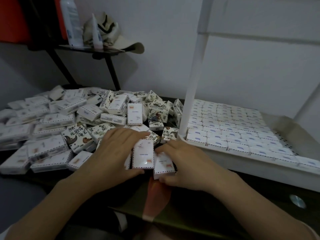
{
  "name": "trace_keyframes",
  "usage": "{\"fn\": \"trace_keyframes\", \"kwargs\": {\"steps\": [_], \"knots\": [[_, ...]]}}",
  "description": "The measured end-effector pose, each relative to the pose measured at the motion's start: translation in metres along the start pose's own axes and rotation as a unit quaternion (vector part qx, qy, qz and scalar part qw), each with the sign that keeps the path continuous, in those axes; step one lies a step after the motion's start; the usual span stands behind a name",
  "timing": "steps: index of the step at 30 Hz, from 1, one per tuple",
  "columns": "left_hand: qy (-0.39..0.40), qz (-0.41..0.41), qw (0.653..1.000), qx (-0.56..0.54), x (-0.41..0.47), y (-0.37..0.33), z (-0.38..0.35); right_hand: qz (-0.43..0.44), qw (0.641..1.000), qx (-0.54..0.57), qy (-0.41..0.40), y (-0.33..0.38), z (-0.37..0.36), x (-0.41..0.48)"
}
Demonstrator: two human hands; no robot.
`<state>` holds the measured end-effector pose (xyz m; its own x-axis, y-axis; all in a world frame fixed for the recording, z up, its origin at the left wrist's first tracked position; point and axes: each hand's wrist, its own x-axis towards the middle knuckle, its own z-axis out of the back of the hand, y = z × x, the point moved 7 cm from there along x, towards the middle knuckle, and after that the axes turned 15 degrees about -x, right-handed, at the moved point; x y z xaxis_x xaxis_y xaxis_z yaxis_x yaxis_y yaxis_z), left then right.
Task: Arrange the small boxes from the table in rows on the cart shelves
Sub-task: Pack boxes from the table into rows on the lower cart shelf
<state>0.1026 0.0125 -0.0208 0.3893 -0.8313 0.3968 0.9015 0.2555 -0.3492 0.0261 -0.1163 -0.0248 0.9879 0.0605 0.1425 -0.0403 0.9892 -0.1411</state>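
The left hand [117,153] curls fingers and thumb around a small glossy white rectangular box with a dashed border [143,154]. The right hand [187,168] pinches a second white box [163,165] just beside it. Beyond the fingertips a loose heap of boxes [57,118] covers the dark table [251,181]. Right of the right fingers, neat rows of boxes [233,129] fill the white cart shelf [259,168], below a pale wall [242,66].

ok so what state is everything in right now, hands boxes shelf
left hand: grips the left-hand box
right hand: grips the right-hand box
loose boxes: jumbled heap, not sorted
shelf boxes: packed in neat rows, covering most of the cart shelf
bottle: upright
cap: lying beside the bottle
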Motion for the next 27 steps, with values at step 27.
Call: {"fn": "trace_keyframes", "kwargs": {"steps": [27], "knots": [[-0.091, -0.104, 0.932, -0.335, 0.186, -0.190, -0.059, -0.437, 0.803, 0.240, -0.326, -0.229, 0.072, -0.207]]}}
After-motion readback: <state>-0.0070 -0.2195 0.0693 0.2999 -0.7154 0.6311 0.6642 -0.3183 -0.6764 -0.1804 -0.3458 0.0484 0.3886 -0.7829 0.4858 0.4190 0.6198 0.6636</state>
